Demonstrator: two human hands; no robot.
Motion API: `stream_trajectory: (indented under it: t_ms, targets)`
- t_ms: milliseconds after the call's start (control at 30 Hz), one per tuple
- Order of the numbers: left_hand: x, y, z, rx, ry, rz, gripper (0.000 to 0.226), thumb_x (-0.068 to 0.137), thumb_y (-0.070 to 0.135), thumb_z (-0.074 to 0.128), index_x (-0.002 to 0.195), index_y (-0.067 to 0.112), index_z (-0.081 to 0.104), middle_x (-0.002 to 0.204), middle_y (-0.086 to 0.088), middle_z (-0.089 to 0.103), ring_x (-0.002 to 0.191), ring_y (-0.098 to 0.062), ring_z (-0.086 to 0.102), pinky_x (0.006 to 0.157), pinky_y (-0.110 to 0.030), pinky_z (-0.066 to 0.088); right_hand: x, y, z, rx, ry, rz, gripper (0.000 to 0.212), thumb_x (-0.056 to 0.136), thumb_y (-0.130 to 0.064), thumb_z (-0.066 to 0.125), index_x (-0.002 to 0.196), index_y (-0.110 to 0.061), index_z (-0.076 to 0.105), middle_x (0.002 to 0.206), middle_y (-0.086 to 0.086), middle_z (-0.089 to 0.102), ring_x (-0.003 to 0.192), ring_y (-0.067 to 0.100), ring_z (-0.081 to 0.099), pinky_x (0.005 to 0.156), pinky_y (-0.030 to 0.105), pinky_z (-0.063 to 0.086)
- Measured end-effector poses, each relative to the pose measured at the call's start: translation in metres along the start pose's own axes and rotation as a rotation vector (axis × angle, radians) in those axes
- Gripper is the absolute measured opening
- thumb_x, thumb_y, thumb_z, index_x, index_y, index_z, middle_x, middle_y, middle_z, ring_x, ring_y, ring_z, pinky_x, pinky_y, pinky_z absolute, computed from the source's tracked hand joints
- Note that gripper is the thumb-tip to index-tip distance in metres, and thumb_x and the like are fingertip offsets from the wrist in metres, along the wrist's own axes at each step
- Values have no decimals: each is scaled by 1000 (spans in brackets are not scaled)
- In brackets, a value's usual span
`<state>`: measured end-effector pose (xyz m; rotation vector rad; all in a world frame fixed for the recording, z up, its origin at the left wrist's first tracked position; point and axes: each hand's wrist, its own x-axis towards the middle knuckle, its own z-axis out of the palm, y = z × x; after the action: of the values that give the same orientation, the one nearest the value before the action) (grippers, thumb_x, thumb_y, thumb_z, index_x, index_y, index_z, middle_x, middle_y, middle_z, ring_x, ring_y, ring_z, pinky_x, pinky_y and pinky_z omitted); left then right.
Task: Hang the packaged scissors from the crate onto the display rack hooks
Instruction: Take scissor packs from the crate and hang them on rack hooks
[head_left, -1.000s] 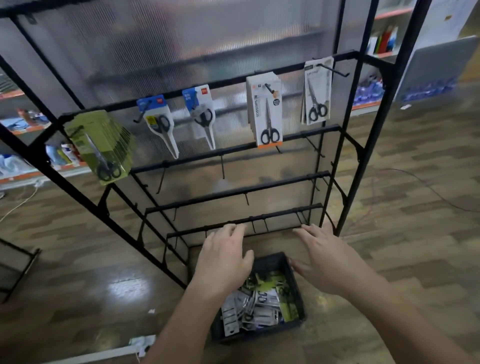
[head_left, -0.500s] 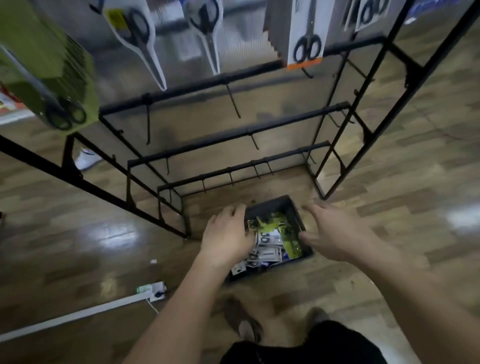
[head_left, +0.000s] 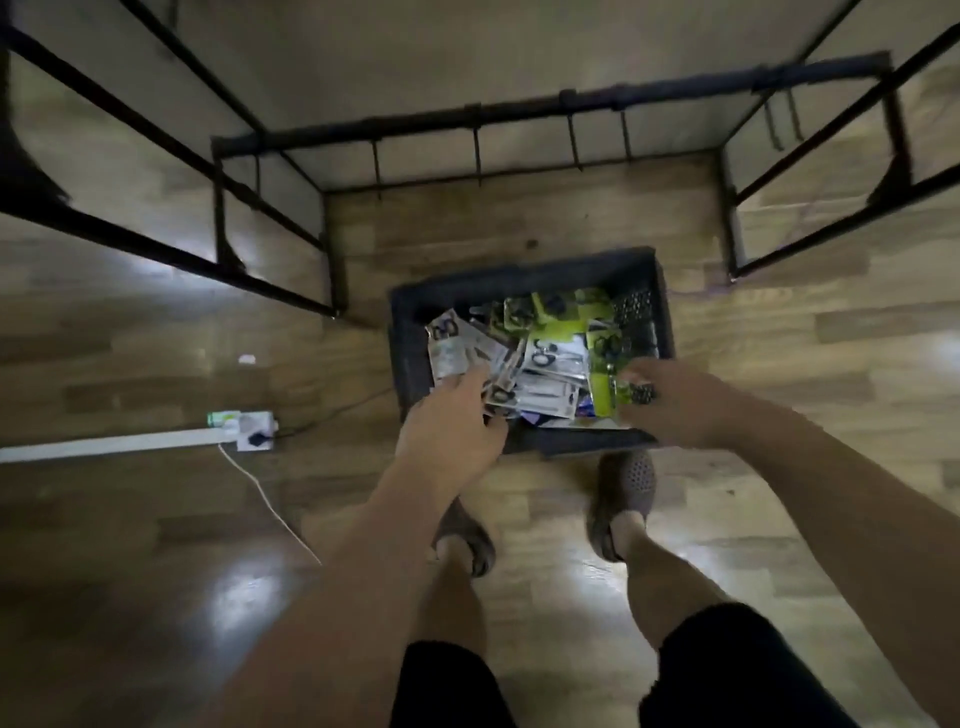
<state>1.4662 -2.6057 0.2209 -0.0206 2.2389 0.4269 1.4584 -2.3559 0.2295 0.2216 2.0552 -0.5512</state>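
Both arms stretch down and forward; left hand (head_left: 451, 422) has its fingers extended, right hand (head_left: 671, 406) fingers curled, grip blurred.

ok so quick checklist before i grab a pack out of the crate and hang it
1. Crate in reach: ok, it sits just ahead of the feet.
2. Packs to hang: ok, grey packs and green packs lie inside.
3. Left hand grip: cannot tell, fingers reach onto the grey packs.
4. Right hand grip: cannot tell, blurred over green packs.
5. Bottom rail hooks free: ok, nothing hangs there.
6. Floor cable: ok, left of the feet.
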Motion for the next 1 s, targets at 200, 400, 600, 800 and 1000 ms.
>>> stream_trajectory:
  t_ms: [200,400,600,800,1000]
  targets:
    - [210,-88,145,-89,-165,-275,54,101,36,56,146,16,35,135,-17,54,113,-39,59,96,-52,53,248,60,80,62,-58,30,30,92,-39,73,111,-24,56,105,-1,55,99,21,55,82,30,43]
    - [341,-158,245,-13,-141,-435,92,97,50,63,162,18,5,156,-22,32,134,-44,46,101,-51,48,401,31,207,84,-47,-115,27,99,-31,63,106,-6,69,94,13,74,72,21,69,70,38,58]
    - [382,-184,280,64,-42,-426,102,87,51,74,156,17,8,149,-27,30,127,-44,48,95,-48,48,467,6,290,26,44,-138,33,94,-36,63,71,-19,46,69,1,50,78,27,57,54,32,32]
    - [376,-180,280,-14,-13,-454,94,89,45,69,155,20,7,148,-24,37,124,-41,51,92,-47,49,475,0,305,57,240,-77,20,96,-28,60,108,-13,54,92,1,57,85,22,58,64,32,40]
    - [374,-170,269,-50,49,-513,86,99,52,53,161,15,6,140,-21,56,123,-38,57,93,-48,47,487,-1,303,271,76,-44,18,93,-22,67,80,-12,60,73,3,57,82,25,65,49,24,35]
